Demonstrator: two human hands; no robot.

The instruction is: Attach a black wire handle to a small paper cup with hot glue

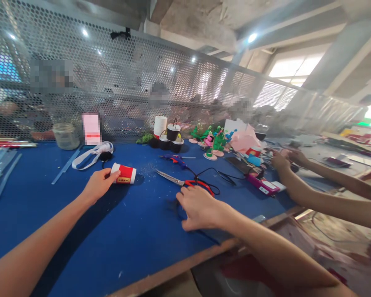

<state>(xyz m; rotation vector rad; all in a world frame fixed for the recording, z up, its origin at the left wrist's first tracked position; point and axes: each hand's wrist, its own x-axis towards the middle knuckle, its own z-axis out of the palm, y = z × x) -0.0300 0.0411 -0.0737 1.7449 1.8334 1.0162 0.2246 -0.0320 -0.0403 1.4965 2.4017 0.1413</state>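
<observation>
- Blue felt bench top, wooden near edge; perforated metal screen along far side, concrete ceiling above.
- Left hand clamped on red-and-white paper cup, lying on its side, centre-left.
- Right hand flat, fingers spread, touching red-handled scissors.
- Co-worker's hands far right, amid clutter.

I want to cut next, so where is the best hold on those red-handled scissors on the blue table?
Probably by the red handle loops of the scissors. They lie flat, blades pointing left and away, loops right beside the right hand. Come from the near right side; a black cable crosses close to the loops.
</observation>
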